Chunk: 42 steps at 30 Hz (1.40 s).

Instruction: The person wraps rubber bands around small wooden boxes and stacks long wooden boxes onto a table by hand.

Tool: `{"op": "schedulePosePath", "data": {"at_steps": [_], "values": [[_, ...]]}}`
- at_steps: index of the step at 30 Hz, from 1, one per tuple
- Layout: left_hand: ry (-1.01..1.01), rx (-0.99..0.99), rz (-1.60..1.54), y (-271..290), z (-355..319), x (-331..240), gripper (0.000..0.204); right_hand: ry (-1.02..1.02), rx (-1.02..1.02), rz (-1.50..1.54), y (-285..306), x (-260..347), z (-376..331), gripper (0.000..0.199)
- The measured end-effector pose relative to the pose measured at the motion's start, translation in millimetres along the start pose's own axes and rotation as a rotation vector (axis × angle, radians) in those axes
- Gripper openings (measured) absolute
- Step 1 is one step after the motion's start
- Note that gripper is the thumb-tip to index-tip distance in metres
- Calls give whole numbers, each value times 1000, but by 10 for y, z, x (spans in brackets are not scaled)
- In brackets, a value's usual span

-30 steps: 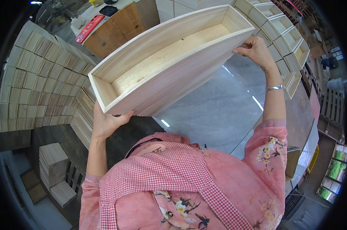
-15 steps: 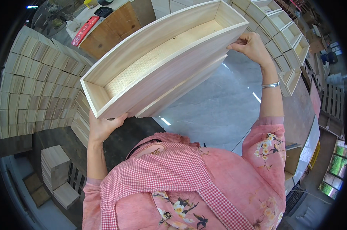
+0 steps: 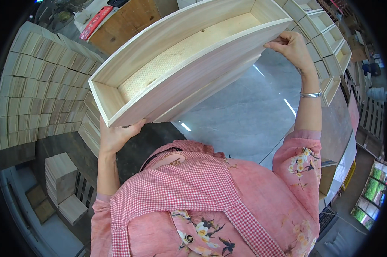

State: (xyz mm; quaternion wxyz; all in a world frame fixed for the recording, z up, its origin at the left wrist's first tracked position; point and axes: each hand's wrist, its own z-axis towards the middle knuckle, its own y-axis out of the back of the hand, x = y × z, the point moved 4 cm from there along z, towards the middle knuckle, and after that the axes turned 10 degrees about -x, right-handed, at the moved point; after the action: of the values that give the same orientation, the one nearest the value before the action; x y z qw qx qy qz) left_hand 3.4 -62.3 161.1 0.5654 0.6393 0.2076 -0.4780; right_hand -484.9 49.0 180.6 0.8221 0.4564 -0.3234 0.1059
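Note:
Raised in front of me is a long, pale wooden open-topped box (image 3: 193,64), tilted with its right end higher and farther away. A textured mat-like sheet covers part of its inside bottom. Below its near wall runs another wooden edge (image 3: 210,85); whether it belongs to a second box I cannot tell. My left hand (image 3: 120,135) grips the near left corner from below, thumb along the underside, other fingers mostly hidden. At the right end, my right hand (image 3: 293,49) pinches the lower edge between thumb and bent fingers.
Tall stacks of wooden boxes (image 3: 39,94) stand at the left, and more stacked boxes (image 3: 320,38) at the far right. A grey glossy tabletop (image 3: 236,111) lies beneath the held box. Wooden pieces (image 3: 61,180) sit low at the left. A wooden-fronted bench (image 3: 129,25) stands behind.
The box has shifted slightly up and its right end farther right, with my right hand following. Both hands keep their hold.

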Motion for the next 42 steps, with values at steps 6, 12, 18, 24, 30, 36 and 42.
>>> {"op": "schedulePosePath", "data": {"at_steps": [6,12,18,24,30,36,42], "values": [[26,28,-10,19,-1,-14,53,-39,50,-2,-59,16,-75,27],[58,29,-53,-7,11,40,56,-110,83,-21,-24,-227,-43,23],[10,75,-2,-149,-81,119,59,-168,146,201,-129,-318,-110,30],[216,220,34,-670,-252,854,57,-186,273,56,-647,-759,-479,32],[74,19,125,-940,-296,910,36,-270,268,151,-1081,-1060,-557,31],[-94,-82,229,-988,-312,870,36,-270,279,92,-1173,-1034,-542,30],[-163,-98,283,-970,-334,834,33,-215,311,124,-1211,-1059,-526,33]]}}
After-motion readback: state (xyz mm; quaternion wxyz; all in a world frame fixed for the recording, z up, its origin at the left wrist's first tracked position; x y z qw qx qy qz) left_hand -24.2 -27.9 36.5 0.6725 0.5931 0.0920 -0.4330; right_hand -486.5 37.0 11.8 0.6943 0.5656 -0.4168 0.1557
